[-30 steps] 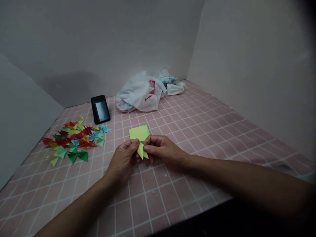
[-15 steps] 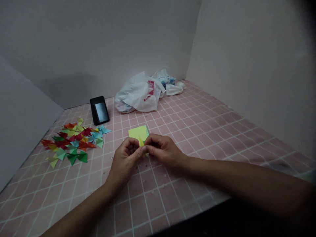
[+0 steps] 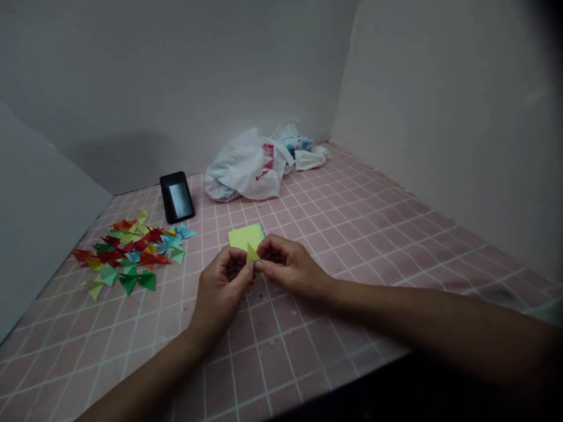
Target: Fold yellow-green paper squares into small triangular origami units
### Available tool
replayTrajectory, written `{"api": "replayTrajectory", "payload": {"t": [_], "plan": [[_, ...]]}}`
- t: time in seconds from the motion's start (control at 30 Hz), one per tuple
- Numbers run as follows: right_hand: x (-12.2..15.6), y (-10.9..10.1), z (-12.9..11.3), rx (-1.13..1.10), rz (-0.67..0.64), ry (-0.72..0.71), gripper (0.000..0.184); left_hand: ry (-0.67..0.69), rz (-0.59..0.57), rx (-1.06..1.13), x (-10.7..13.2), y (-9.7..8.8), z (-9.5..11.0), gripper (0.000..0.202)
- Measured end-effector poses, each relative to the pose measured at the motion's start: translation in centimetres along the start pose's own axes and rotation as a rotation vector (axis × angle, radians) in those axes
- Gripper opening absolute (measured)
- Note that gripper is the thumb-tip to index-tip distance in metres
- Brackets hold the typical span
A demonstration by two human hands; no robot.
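A small folded yellow paper (image 3: 252, 254) is pinched between my two hands, its pointed tip facing up and away from me. My left hand (image 3: 225, 278) grips its left side with thumb and curled fingers. On the right side, my right hand (image 3: 290, 265) does the same, thumb tip close to the left thumb. The fingers cover the paper's lower part. Just behind the hands, a stack of square paper sheets (image 3: 243, 236) lies flat, yellow on top with a green edge showing.
Many-coloured folded paper pieces (image 3: 127, 252) are heaped on the left. A black device with a screen (image 3: 177, 197) leans behind them. White plastic bags (image 3: 250, 167) lie by the back wall. A pink checked cloth (image 3: 352, 234) covers the table between pale walls.
The yellow paper has turned between my fingers and now shows a wider triangular face. My thumbs have shifted slightly; both hands remain in nearly the same place.
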State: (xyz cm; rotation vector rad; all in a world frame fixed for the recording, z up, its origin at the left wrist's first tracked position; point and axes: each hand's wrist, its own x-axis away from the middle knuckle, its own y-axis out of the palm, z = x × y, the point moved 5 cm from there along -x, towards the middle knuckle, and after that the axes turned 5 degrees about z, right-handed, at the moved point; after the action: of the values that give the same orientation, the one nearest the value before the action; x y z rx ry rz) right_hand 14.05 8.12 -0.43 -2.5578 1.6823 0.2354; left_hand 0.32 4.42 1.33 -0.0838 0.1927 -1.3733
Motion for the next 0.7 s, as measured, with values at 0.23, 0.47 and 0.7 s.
{"api": "replayTrajectory", "payload": {"t": [0.23, 0.47, 0.7], "plan": [[-0.24, -0.12, 0.13, 0.012, 0.019, 0.026, 0.012, -0.027, -0.026, 0.070, -0.02, 0.13, -0.15, 0.013], [-0.25, 0.07, -0.09, -0.054, 0.007, -0.010, 0.008, 0.009, -0.003, 0.076, -0.10, 0.01, -0.14, 0.012], [-0.30, -0.12, -0.03, -0.079, 0.022, -0.012, 0.007, 0.020, -0.006, 0.097, 0.17, -0.07, 0.04, 0.009]]}}
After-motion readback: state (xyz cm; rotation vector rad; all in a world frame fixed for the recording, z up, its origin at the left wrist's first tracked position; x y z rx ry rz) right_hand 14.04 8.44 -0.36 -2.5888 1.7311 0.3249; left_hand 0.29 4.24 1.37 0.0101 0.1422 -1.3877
